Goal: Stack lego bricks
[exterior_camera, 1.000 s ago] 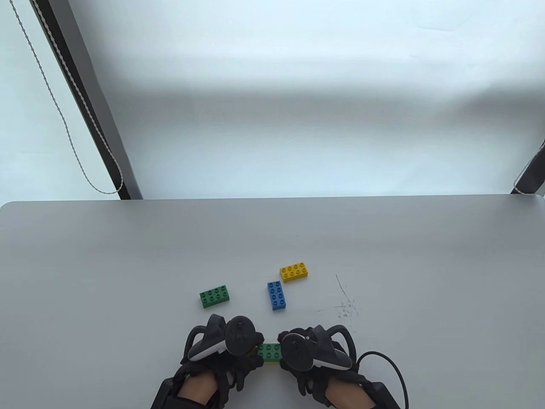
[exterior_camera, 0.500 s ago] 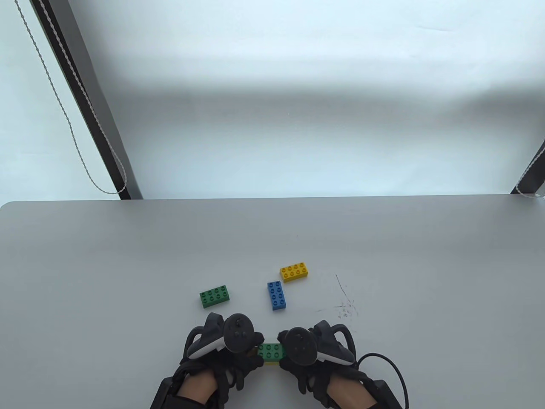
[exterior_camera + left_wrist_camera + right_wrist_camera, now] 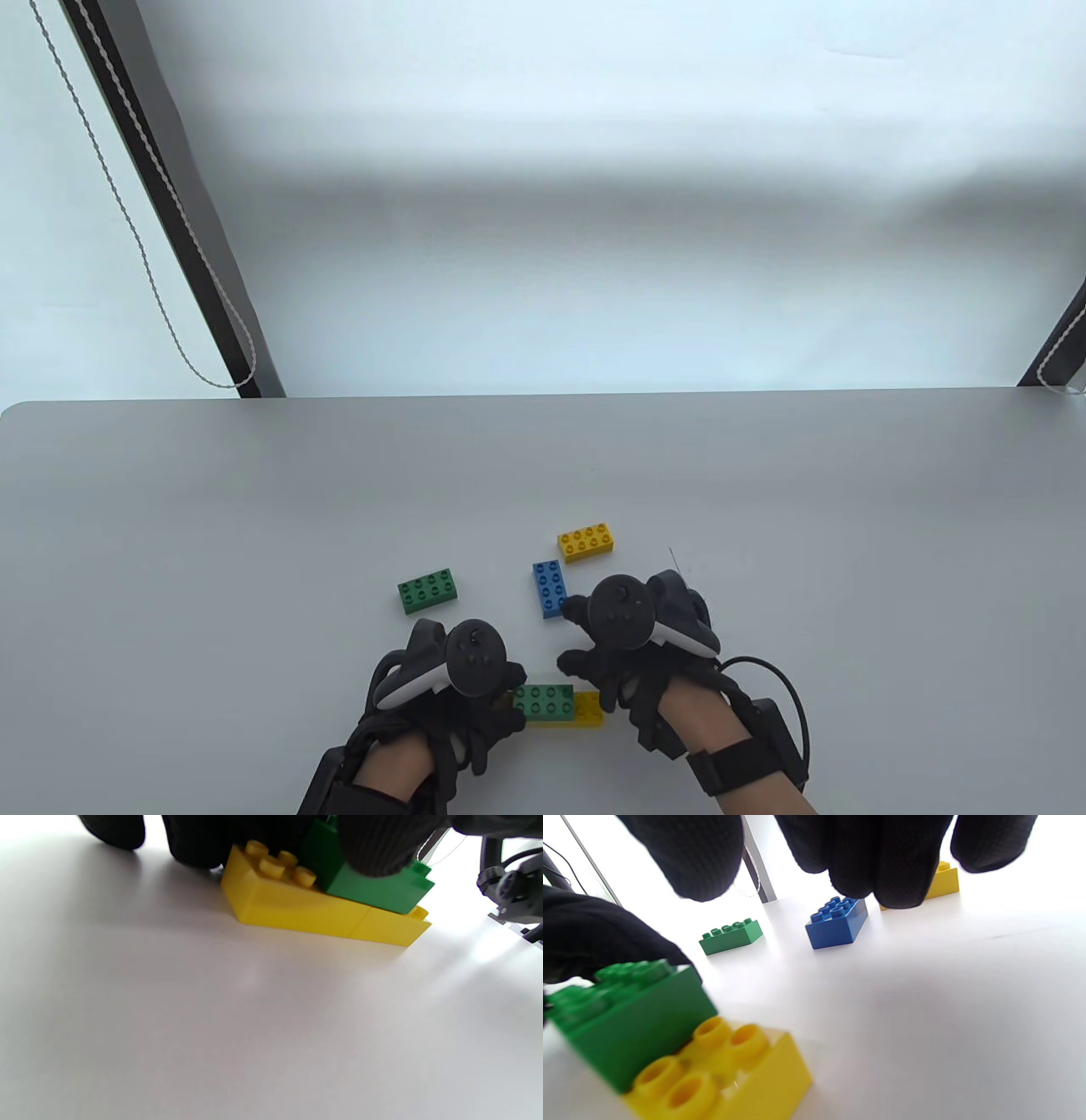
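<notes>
Soft, even daylight fills the sharp table view, while both wrist views glare white toward the far edge of the table (image 3: 271, 1027), and the nearest green brick (image 3: 628, 1018) and gloved fingers (image 3: 882, 857) are blurred.

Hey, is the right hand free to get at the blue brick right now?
Probably yes. The right hand holds nothing and hovers beside the blue brick, which lies alone on the table with bare space around it. The left hand is down at the green-on-yellow stack.

Grey table (image 3: 254, 509); pale wall (image 3: 594, 212) behind; dark post (image 3: 170, 204), beaded cord (image 3: 127, 229) left.
</notes>
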Demonstrator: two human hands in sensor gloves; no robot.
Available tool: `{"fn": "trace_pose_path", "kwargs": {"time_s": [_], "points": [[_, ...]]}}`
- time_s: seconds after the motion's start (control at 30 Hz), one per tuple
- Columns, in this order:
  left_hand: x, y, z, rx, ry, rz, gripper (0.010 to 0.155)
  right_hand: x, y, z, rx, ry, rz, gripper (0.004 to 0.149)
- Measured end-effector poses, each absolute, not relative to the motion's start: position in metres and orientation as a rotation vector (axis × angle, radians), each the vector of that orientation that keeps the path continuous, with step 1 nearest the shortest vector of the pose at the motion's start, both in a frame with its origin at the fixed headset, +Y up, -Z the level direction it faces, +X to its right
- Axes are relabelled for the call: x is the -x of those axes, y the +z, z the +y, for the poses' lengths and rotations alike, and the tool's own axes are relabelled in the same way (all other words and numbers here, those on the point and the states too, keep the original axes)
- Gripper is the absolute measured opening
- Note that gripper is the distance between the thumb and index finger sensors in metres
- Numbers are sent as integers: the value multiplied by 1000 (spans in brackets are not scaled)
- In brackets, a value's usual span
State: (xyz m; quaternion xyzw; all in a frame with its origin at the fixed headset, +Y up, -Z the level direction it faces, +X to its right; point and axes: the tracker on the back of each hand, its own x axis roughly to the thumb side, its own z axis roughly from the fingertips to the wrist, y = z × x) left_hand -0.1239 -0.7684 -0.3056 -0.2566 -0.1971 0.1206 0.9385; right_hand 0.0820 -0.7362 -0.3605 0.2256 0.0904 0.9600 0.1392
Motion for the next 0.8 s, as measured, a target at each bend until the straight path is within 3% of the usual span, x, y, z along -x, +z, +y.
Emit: {"fn": "trace_pose_path", "kwargs": {"time_s": [0.33, 0.8], "points": [[124, -308, -769, 567, 258, -401, 67, -70, -413, -738, -558, 3000, 113, 78], [124, -312, -769, 605, 265, -399, 67, -54, -450, -765, -436, 3137, 198, 70]]}}
